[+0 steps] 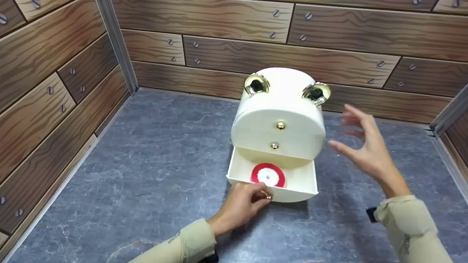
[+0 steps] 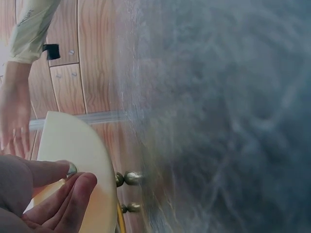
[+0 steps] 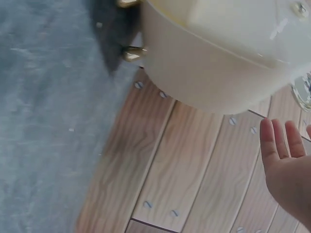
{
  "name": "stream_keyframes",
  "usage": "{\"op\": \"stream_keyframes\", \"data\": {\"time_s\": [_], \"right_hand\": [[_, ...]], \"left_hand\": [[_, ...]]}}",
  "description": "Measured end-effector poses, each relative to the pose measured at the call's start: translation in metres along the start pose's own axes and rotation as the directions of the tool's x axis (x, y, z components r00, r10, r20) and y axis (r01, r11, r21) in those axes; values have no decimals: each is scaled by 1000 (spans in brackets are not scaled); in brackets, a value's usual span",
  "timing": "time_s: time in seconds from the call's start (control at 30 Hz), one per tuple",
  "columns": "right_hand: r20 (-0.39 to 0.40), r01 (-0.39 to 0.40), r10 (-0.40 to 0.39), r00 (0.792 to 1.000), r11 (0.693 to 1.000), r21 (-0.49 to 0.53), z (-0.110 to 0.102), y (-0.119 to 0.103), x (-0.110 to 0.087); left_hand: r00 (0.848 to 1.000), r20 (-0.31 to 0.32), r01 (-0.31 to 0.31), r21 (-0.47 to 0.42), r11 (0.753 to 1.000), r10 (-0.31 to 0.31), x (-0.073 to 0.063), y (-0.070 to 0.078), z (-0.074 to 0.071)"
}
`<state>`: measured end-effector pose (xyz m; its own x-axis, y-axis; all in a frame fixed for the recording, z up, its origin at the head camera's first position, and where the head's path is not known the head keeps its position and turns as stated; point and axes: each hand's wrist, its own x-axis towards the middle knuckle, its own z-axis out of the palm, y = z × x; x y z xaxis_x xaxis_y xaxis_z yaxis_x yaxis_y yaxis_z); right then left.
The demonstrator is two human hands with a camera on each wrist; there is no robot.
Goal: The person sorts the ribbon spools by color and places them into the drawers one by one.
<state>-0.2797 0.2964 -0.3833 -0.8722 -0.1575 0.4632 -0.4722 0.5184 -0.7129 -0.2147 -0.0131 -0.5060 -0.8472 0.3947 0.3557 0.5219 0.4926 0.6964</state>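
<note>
A cream frog-shaped box (image 1: pixel 280 97) with gold-rimmed eyes stands on the floor, its bottom drawer (image 1: pixel 299 174) pulled out toward me. Inside the drawer lies a red ring-shaped roll with a white centre (image 1: pixel 268 176), close behind the front panel. My left hand (image 1: pixel 241 203) pinches the small gold drawer knob (image 2: pixel 72 170) between thumb and fingers. Off the right side of the box, my right hand (image 1: pixel 368 148) hovers with fingers spread and holds nothing. In the right wrist view its fingers (image 3: pixel 282 138) point up beside the box's curved side (image 3: pixel 194 73).
Two more gold knobs, an upper one (image 1: pixel 281 125) and a lower one (image 1: pixel 274 145), sit on the box's front above the drawer. Short gold feet (image 3: pixel 133 53) hold the box off the grey marbled surface (image 1: pixel 165 155). Wood-patterned panels (image 1: pixel 234 18) wall in the back and sides.
</note>
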Motion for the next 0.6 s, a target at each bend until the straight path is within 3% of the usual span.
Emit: {"op": "stream_keyframes", "data": {"time_s": [0.23,0.43,0.6], "right_hand": [[-12,42,-42,999,999,21,3,-16,31],[46,87,-86,995,996,-3,17,-29,54],[84,72,-69,994,997,-38,24,-26,64]], "left_hand": [[1000,5,-2,-13,1000,2,1,0,1],[1000,-2,-1,-16,1000,1,1,-1,-2],[1000,1,-2,-17,1000,2,2,-2,-1]]}}
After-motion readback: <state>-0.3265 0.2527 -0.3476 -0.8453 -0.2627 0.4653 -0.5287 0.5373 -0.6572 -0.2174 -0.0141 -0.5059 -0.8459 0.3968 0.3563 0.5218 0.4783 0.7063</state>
